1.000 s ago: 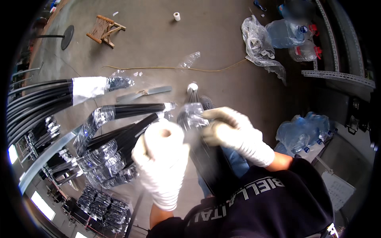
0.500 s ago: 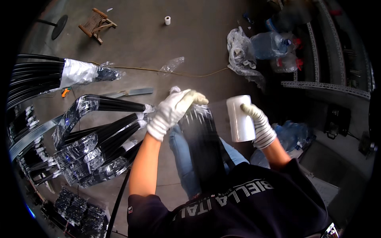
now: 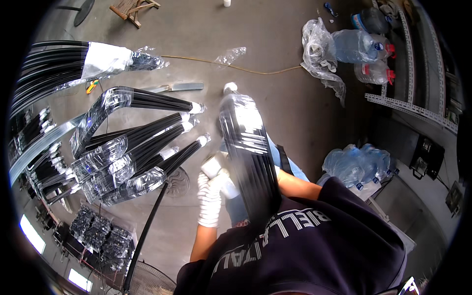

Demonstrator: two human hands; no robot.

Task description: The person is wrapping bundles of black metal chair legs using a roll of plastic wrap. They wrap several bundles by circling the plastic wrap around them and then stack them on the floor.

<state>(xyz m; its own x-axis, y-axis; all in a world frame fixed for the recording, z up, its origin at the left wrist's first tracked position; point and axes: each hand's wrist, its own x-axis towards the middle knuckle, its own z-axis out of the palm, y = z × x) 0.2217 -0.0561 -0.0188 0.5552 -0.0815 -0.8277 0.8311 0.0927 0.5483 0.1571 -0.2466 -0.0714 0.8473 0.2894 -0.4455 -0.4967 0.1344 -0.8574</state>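
Observation:
A bundle of long black strips [image 3: 253, 167] slants up from my lap, its far part wrapped in shiny clear film. White wrapping covers its far tip. On the bundle's left side, my left hand [image 3: 210, 196], in a striped white glove, is closed around a roll of clear stretch film [image 3: 213, 166]. The roll is slightly blurred and sits close against the bundle. My right forearm [image 3: 297, 187] reaches in from the right and passes behind the bundle, which hides my right hand and its fingers.
Several film-wrapped black bundles [image 3: 142, 137] lie on a metal rack at left, with a larger bundle [image 3: 59, 64] beyond. Plastic bottles [image 3: 356, 46] and crumpled film [image 3: 319, 49] lie far right beside metal shelving [image 3: 413, 105]. A wooden stool [image 3: 132, 11] stands far left.
The film roll has gone from my right hand, right of the bundle, to my left hand on its left. My left hand has left the bundle's far end; my right hand has moved behind the bundle.

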